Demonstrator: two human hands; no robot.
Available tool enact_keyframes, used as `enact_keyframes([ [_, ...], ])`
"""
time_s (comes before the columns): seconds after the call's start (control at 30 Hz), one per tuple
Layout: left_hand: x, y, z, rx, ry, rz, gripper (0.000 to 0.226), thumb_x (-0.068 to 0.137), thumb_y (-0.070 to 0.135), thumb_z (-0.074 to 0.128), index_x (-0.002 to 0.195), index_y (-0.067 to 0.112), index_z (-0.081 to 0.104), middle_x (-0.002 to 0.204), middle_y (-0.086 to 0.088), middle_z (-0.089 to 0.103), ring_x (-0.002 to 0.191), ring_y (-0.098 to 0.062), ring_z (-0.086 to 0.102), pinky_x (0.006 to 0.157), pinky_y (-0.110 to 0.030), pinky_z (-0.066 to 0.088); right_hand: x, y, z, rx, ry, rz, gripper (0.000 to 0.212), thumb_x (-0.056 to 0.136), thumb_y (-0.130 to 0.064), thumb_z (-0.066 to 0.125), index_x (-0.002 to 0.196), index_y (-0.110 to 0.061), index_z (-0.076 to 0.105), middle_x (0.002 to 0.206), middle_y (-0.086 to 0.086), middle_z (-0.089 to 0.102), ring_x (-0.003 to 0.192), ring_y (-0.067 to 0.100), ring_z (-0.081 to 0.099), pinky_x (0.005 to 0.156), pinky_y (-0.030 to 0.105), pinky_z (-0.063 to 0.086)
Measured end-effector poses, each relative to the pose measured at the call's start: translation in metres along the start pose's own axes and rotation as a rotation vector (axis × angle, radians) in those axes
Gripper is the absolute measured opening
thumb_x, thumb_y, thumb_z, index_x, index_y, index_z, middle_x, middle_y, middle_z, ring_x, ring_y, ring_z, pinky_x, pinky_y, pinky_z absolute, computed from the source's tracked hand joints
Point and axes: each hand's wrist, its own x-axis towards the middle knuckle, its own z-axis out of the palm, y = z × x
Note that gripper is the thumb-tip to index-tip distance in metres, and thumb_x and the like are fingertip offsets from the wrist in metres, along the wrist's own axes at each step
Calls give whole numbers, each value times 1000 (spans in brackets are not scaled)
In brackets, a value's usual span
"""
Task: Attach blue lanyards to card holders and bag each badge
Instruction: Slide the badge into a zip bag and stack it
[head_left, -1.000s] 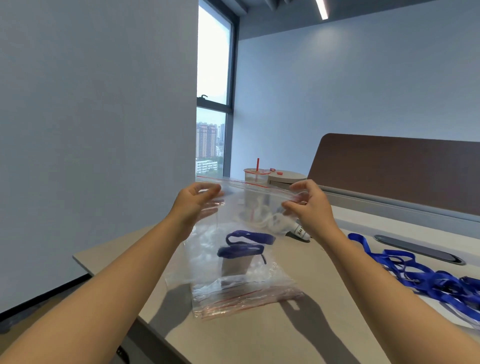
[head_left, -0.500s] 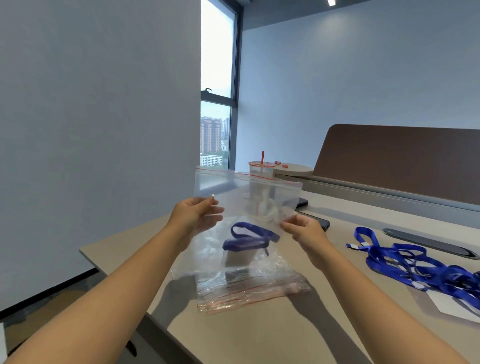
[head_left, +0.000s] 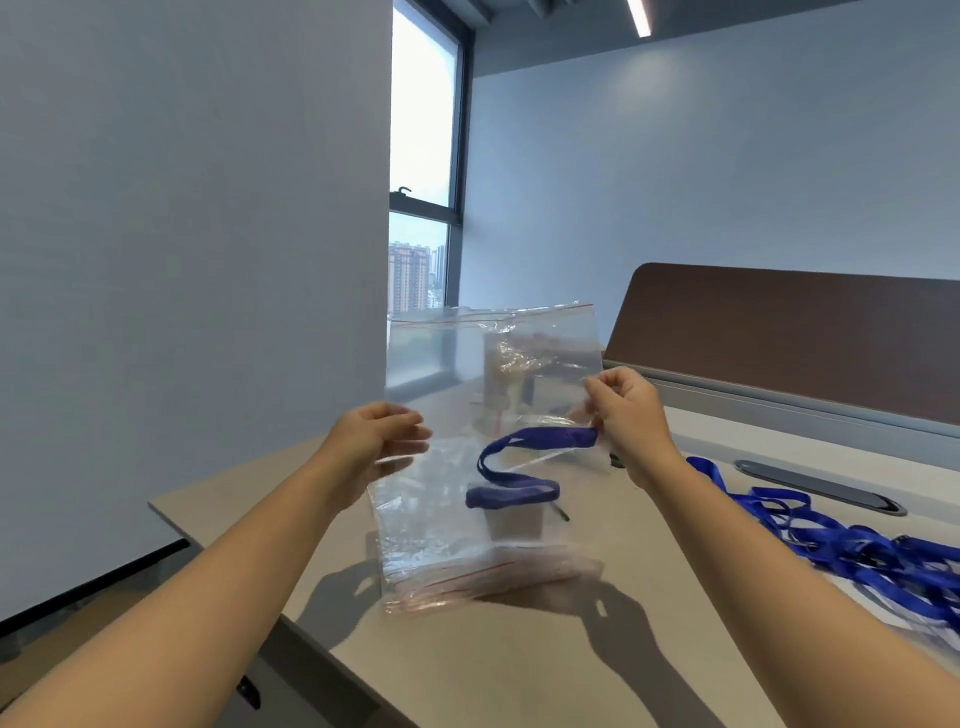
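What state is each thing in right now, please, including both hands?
Zip bag: held upright above the desk, badge inside.
Blue lanyard: loosely folded inside the bag.
Card holder: inside, low in the bag.
Left hand: pinching the bag's left edge.
Right hand: pinching the right edge.
Spare lanyards: heaped on the desk.

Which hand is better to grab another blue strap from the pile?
Probably the right hand: the pile of blue straps lies on its side of the table. The left hand holds the bag's far edge.
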Motion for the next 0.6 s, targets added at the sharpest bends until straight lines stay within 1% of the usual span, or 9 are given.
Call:
enact_keyframes([
  [0.1, -6, 20, 21, -39, 11, 119, 16, 91, 11, 49, 76, 12, 54, 73, -4, 62, 61, -15, 61, 60, -23, 49, -7, -14, -23, 5, 42, -35, 18, 96, -14, 38, 79, -16, 46, 62, 4, 57, 47, 7, 48, 41, 14, 37],
  [0.17, -11, 31, 38, -27, 2, 193, 15, 92, 12, 48, 78, 16, 54, 74, -2, 62, 51, -9, 60, 49, -15, 49, -14, -23, -43, 1, 98, -72, 19, 96, -14, 37, 80, -18, 47, 63, 4, 56, 50, 9, 49, 42, 12, 37],
  [0.23, -16, 39, 58, -7, -11, 257, 12, 93, 11, 47, 86, 17, 55, 75, -2, 61, 54, -13, 56, 43, -11, 47, -22, -28, -63, -23, 180, -123, 19, 96, -17, 39, 80, -20, 48, 63, 3, 56, 55, 11, 51, 47, 14, 41],
  [0.27, -19, 42, 68, -6, -22, 286, 10, 93, 10, 46, 93, 15, 55, 76, -3, 60, 56, -15, 54, 42, -11, 47, -26, -30, -73, -49, 225, -147, 17, 96, -18, 40, 82, -19, 50, 63, 2, 56, 57, 11, 53, 54, 17, 44],
  [0.33, -28, 48, 91, -38, -64, 330, 17, 92, 7, 46, 107, 13, 52, 76, -4, 58, 57, -17, 51, 41, -12, 48, -36, -34, -95, -101, 299, -170, 13, 95, -21, 40, 92, -15, 51, 62, 0, 56, 60, 10, 55, 66, 26, 47],
  [0.37, -33, 50, 103, -60, -96, 343, 22, 92, 5, 46, 112, 14, 50, 77, -5, 57, 56, -16, 50, 40, -12, 47, -42, -36, -107, -112, 326, -163, 13, 96, -21, 39, 96, -14, 50, 62, 1, 56, 59, 11, 56, 68, 28, 49],
  [0.47, -49, 54, 140, -84, -191, 372, 40, 90, 1, 48, 127, 16, 42, 80, -7, 57, 53, -14, 50, 37, -14, 44, -66, -43, -145, -88, 389, -125, 20, 97, -17, 35, 113, -13, 46, 68, 3, 58, 51, 11, 56, 53, 21, 52],
  [0.53, -60, 53, 165, -101, -273, 394, 51, 89, -1, 49, 134, 18, 34, 83, -2, 61, 48, -8, 51, 40, -16, 45, -83, -45, -171, -92, 430, -119, 27, 97, -14, 34, 123, -18, 40, 83, 5, 62, 38, 5, 52, 45, 14, 50],
  [0.6, -72, 51, 190, -116, -362, 417, 59, 89, -4, 47, 138, 22, 29, 103, -3, 62, 49, -3, 53, 42, -16, 46, -99, -45, -196, -139, 483, -115, 36, 97, -12, 33, 131, -23, 36, 100, 6, 62, 31, 2, 47, 42, 11, 47],
])
